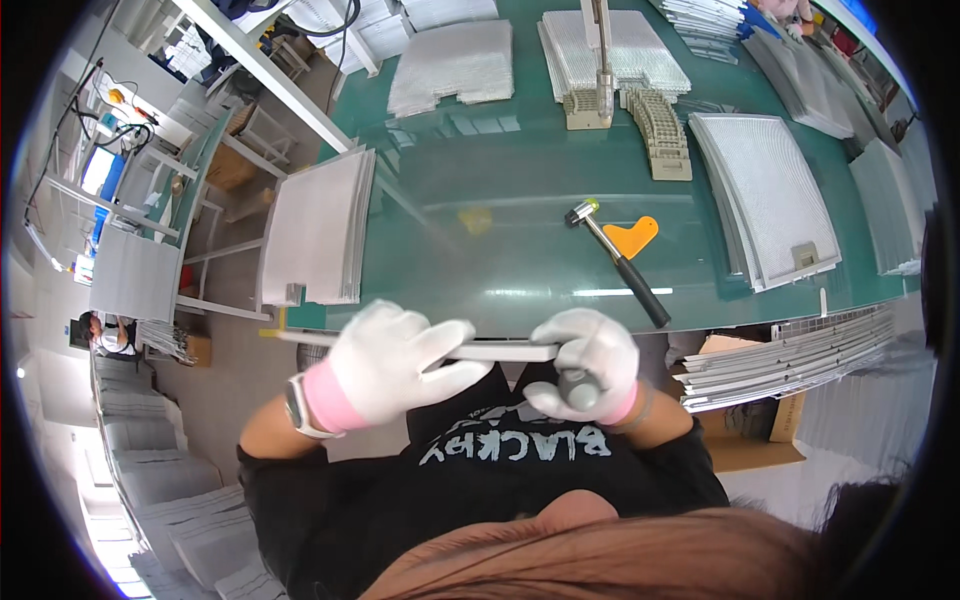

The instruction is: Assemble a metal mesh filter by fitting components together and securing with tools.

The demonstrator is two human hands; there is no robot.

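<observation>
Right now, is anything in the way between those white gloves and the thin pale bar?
Nothing visible: the left hand grips the thin pale bar and the right hand meets its visible right end. The grey round-ended object in that hand shows below the bar.

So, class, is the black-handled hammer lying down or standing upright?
Lying down: the hammer stretches lengthwise across the green tabletop, beside the orange scraper.
</observation>
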